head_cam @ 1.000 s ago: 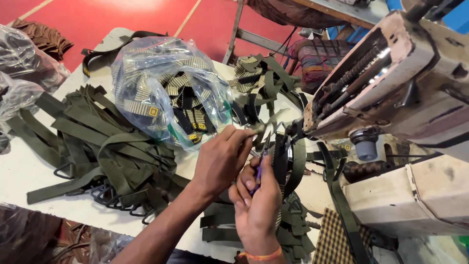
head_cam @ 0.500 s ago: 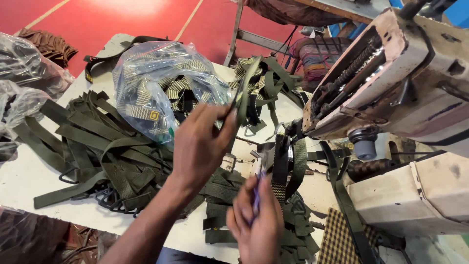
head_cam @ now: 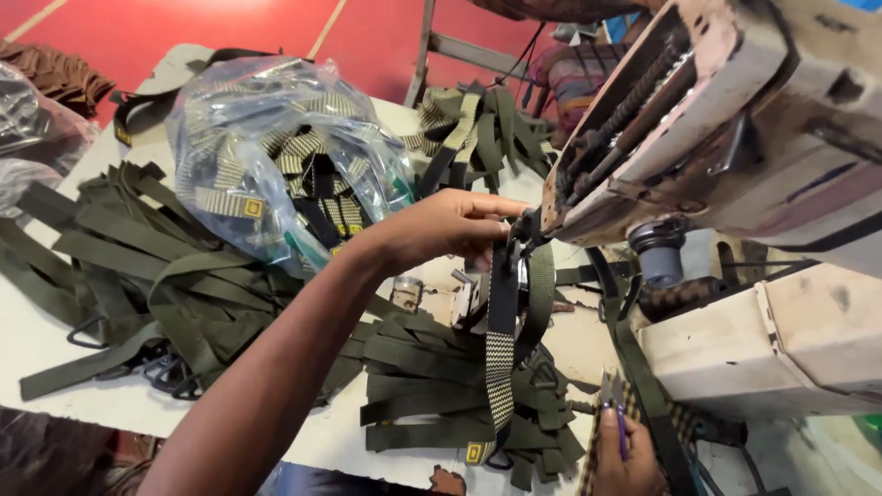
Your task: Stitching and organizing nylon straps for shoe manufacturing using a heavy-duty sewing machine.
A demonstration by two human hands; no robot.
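Your left hand (head_cam: pixel 446 230) and forearm are bare: no sleeve, glove, ring or watch shows. Your right hand (head_cam: pixel 625 459) is bare too, fingers unringed, its wrist cut off by the frame's lower edge.

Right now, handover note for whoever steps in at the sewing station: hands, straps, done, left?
Left hand: raised, pinching the top of a dark strap beside the sewing machine; the strap hangs down to the table.
Right hand: low, holding small snips.
Straps: green pile at left, another pile under the hanging strap, bagged striped ones behind.
Done: cannot tell how many are finished.
Left: the held strap is not laid on either pile.
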